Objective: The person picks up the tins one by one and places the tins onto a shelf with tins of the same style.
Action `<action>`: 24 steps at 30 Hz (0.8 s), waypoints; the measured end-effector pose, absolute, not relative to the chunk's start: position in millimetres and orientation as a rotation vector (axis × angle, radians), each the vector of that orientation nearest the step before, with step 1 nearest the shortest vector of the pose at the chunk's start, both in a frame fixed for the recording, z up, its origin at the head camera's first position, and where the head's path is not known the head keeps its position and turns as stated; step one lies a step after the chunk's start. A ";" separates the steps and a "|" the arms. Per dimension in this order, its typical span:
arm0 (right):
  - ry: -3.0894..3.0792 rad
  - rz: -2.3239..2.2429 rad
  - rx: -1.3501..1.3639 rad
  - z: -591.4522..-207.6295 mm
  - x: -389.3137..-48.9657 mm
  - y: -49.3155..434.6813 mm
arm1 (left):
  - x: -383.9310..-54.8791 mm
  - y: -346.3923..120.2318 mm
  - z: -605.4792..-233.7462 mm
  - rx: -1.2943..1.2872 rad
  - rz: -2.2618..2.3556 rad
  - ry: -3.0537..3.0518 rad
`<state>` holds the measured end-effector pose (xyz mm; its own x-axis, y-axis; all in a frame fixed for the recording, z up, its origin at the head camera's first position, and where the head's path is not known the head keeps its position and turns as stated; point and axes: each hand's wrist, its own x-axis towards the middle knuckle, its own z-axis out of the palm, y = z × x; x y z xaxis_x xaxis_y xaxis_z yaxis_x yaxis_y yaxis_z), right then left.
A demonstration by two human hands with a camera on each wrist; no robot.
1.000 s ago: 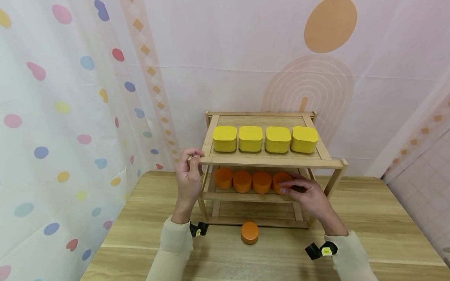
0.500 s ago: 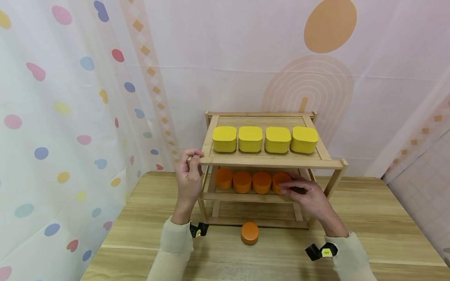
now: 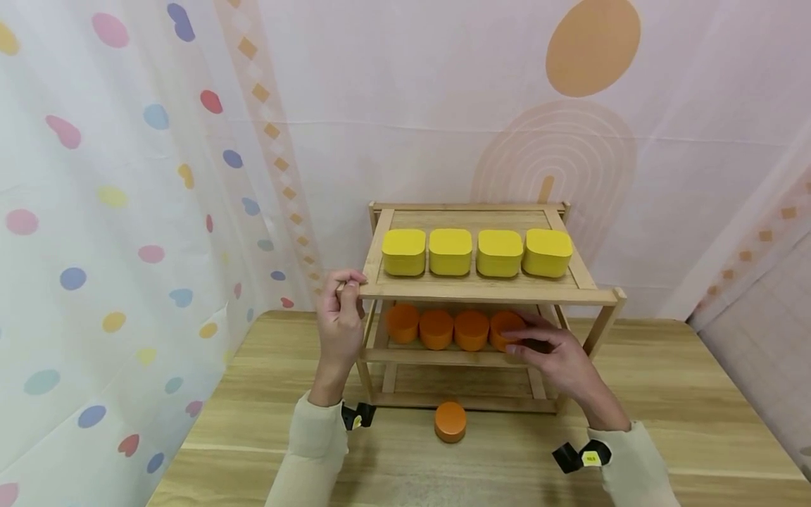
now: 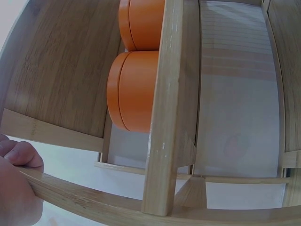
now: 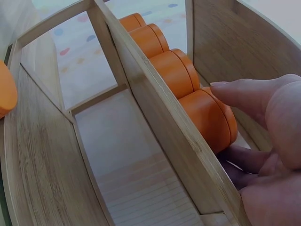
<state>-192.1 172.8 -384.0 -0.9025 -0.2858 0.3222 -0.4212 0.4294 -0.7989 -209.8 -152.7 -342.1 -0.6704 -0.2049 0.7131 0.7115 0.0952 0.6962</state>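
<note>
My left hand [image 3: 341,317] grips the top left front corner of a wooden three-tier shelf rack [image 3: 481,291]. In the left wrist view, its curled fingers [image 4: 26,155] wrap the rack's edge. My right hand [image 3: 564,359] reaches into the middle tier and holds the rightmost orange round tin [image 3: 503,329] between thumb and fingers. In the right wrist view the thumb [image 5: 240,94] lies at that tin's lid edge, and other fingers are at its side, partly hidden. More orange tins [image 3: 436,329] stand in a row to its left.
Several yellow rounded-square tins [image 3: 450,251] line the top tier. Another orange round tin [image 3: 450,421] stands on the wooden table [image 3: 253,422] before the rack. A patterned curtain [image 3: 405,105] hangs behind. The rack's front rails cross below the right hand.
Both hands keep their places on the rack and the orange tin. Only a very slight shift of the head view shows.
</note>
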 end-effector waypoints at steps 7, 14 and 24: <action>-2.466 1.493 0.645 -385.1 -189.3 175.2 | -209.4 -152.8 -343.8 -0.514 -1.668 -1.671; -2.351 1.634 0.648 -386.8 -181.3 177.6 | -210.7 -152.4 -344.7 -0.514 -1.678 -1.670; -2.275 1.688 0.680 -383.3 -168.5 181.1 | -210.4 -153.4 -343.8 -0.515 -1.681 -1.668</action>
<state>-168.5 181.1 -383.3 -0.8666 -0.2286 0.4434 -0.4907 0.2298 -0.8405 -210.4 -153.4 -343.8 -0.6737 -0.1998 0.7114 0.7129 0.0776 0.6969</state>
